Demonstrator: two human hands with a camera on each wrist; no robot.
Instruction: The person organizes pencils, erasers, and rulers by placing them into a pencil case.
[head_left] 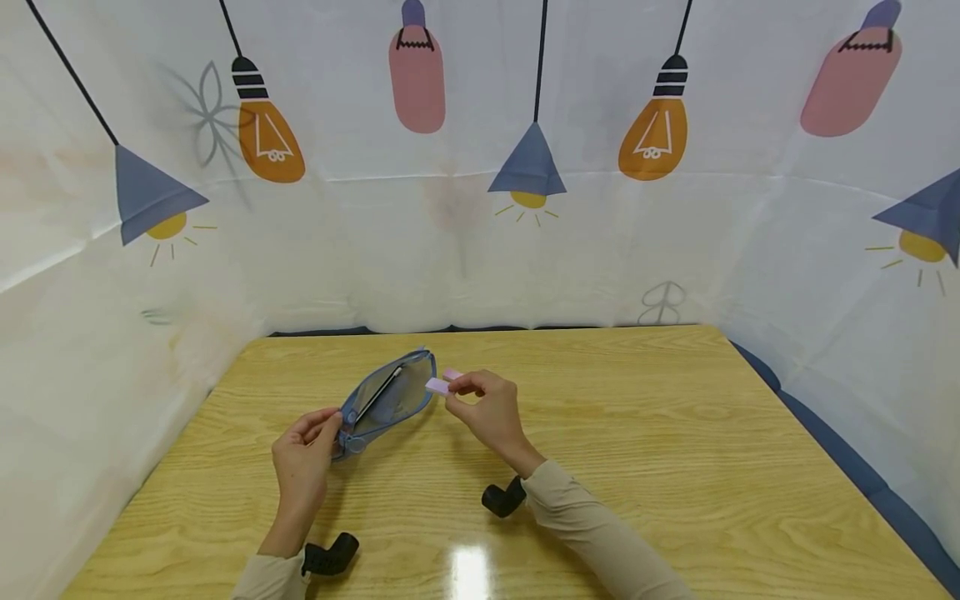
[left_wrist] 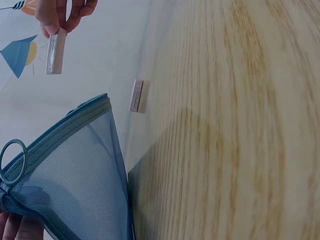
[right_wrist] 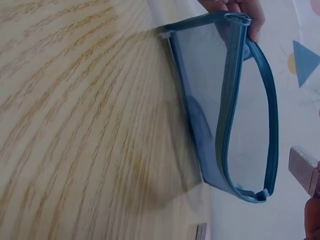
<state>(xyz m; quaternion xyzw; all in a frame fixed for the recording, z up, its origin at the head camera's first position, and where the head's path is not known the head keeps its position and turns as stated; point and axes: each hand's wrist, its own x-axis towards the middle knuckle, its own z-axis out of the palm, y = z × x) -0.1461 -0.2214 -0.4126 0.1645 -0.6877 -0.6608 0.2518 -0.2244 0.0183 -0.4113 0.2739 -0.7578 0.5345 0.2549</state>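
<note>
A blue mesh zipper pouch (head_left: 397, 412) stands tilted on the table with its top unzipped. My left hand (head_left: 303, 450) grips the pouch at its near left end, beside a ring pull (left_wrist: 14, 161). Through the opening a dark pen (head_left: 379, 393) lies lengthwise inside. My right hand (head_left: 491, 415) pinches a small pink block, by its look an eraser (head_left: 437, 387), between thumb and fingers. It is held just off the pouch's far right end, higher than the mouth in the right wrist view. A second pink eraser (left_wrist: 136, 95) lies on the table beyond the pouch.
The wood-grain table (head_left: 675, 433) reaches back to a white curtain (head_left: 360, 250) printed with lamps and bulbs. Black wrist mounts (head_left: 504, 497) stick out from both forearms, low over the table.
</note>
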